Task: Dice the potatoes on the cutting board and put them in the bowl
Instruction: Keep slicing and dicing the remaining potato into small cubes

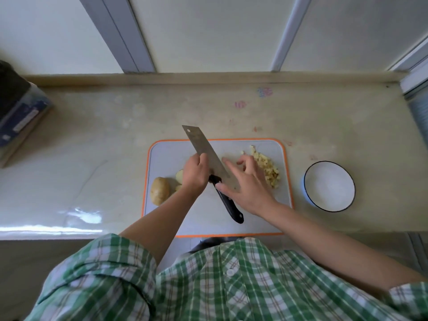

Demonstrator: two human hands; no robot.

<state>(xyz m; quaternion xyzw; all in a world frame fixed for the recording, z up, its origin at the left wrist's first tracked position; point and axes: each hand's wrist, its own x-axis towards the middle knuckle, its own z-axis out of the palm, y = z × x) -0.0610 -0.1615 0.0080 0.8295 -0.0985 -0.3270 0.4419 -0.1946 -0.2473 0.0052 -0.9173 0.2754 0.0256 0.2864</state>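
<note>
Here, diced potato (266,167) lies heaped at the right end of my orange-rimmed cutting board (166,154), with a whole potato (159,190) and cut pieces (179,176) at its left end. My left hand (195,174) curls round the cleaver (199,140) where blade meets handle. My right hand (245,181) is over the blade, fingers spread, gripping nothing. The white bowl (328,186) stands on the counter (92,147) just right of the board.

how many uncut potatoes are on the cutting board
1: a whole potato at the cutting board's near-left corner. Beside it lie cut pieces, partly hidden by the left hand, which holds the knife, so more could sit behind it.
</note>
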